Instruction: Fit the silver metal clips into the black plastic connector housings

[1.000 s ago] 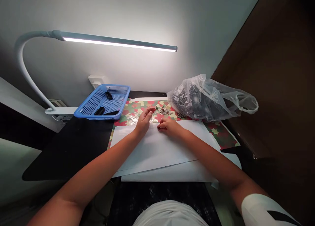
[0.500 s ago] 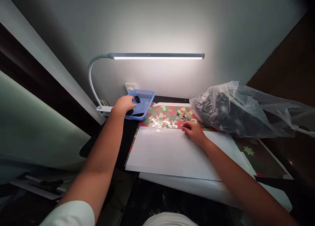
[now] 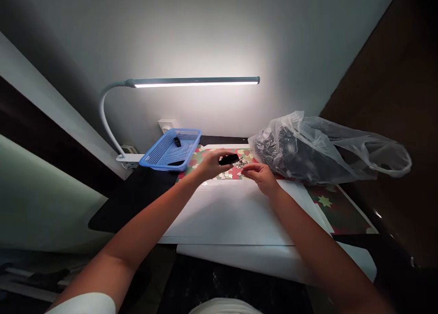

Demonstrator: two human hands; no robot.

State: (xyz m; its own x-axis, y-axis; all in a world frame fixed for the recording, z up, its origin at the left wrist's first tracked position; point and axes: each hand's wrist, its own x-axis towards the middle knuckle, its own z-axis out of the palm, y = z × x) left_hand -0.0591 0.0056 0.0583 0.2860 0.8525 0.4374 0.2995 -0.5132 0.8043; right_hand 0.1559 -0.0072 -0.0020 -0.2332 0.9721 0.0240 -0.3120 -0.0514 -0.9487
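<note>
Over the patterned sheet, my left hand (image 3: 209,165) is closed around a flat black object (image 3: 228,159) whose kind I cannot make out. Close to its right, the fingertips of my right hand (image 3: 259,175) are pinched together; whatever they hold is too small to name. Small whitish pieces (image 3: 226,174) lie scattered below and behind my left hand. A pile of small dark and silvery metal pieces (image 3: 242,162) sits just beyond my right fingertips. White sheets (image 3: 232,213) lie under both forearms.
A blue plastic basket (image 3: 160,167) with black items inside stands at the left. A white lamp (image 3: 196,81) reaches over the table. At the right rests a clear plastic bag (image 3: 290,145) filled with dark contents, on the red-and-green patterned sheet (image 3: 345,213).
My left hand has come out of the blue basket to the right, now holding the black object. My right hand stays near the metal pile. The view has shifted slightly right.
</note>
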